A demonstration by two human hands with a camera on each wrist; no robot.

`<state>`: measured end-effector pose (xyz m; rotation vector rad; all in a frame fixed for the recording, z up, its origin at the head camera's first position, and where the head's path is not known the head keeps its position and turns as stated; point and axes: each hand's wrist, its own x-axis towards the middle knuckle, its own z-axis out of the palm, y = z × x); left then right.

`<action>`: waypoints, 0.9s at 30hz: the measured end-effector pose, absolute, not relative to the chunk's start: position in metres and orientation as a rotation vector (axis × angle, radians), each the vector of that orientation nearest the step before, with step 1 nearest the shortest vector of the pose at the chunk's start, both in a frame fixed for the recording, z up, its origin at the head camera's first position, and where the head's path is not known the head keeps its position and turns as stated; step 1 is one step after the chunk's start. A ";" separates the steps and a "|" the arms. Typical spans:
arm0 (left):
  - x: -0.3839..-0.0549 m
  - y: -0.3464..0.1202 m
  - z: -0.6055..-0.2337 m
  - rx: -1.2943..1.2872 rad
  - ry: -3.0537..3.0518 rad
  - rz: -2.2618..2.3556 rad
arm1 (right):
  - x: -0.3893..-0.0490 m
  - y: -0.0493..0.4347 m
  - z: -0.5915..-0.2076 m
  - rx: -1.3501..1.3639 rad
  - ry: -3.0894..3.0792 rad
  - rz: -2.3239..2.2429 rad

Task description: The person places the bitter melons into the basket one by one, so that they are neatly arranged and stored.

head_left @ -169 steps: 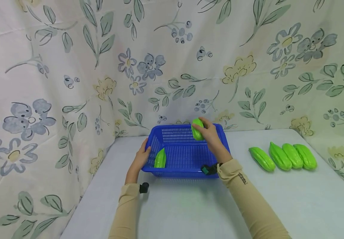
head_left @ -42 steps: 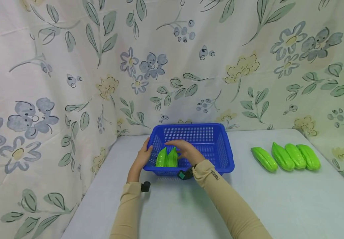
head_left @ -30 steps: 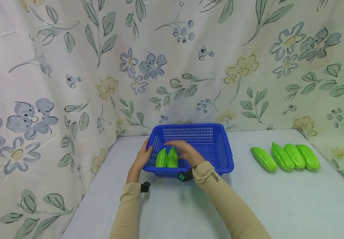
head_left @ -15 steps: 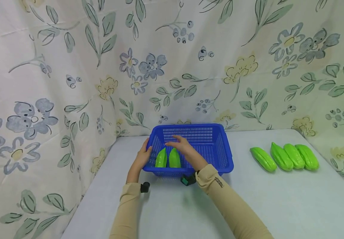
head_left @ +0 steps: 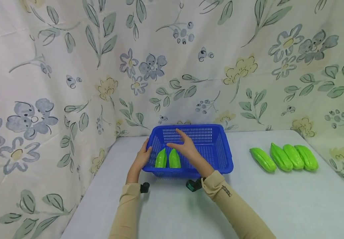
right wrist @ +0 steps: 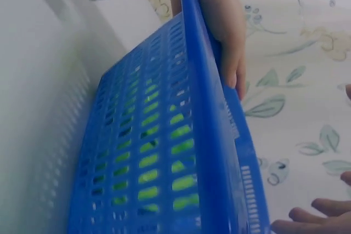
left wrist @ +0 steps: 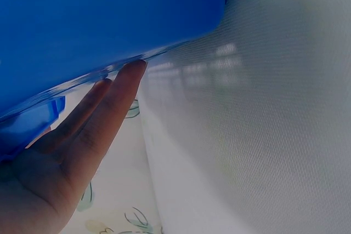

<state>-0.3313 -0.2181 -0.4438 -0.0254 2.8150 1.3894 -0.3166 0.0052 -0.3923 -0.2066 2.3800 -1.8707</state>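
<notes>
A blue plastic basket (head_left: 172, 171) with slotted walls stands on the table. My left hand (head_left: 141, 159) holds its left side, thumb at the rim; in the left wrist view its fingers (left wrist: 104, 119) lie straight along the outer wall. Inside, at the left, lie two bright green, ribbed, oblong fruits with pointed tips: a left one (head_left: 160, 159) and a right one (head_left: 174, 160), side by side with a small gap. My right hand (head_left: 188, 149) is above the basket beside the right fruit, thumb and fingers spread, holding nothing.
Several more of the green fruits (head_left: 285, 157) lie on the white table (head_left: 279, 205) to the right of the basket, one slightly apart from the others. A floral cloth (head_left: 190, 96) hangs behind and along the left side.
The right hand brought a green fruit into the basket and set it beside the first one. It then let go, its fingers spread, and drew up and to the right. The left hand stayed.
</notes>
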 end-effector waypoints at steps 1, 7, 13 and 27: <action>-0.331 -0.218 -0.444 -0.025 2.814 1.389 | -0.315 0.007 -0.392 -0.212 2.388 -1.872; -0.330 -0.217 -0.445 -0.023 2.815 1.387 | -0.308 0.018 -0.389 -0.246 2.447 -1.874; -0.328 -0.216 -0.443 -0.015 2.813 1.393 | -0.298 0.036 -0.384 -0.298 2.462 -1.935; -0.331 -0.218 -0.444 -0.019 2.824 1.384 | -0.288 0.080 -0.383 -0.332 2.658 -1.884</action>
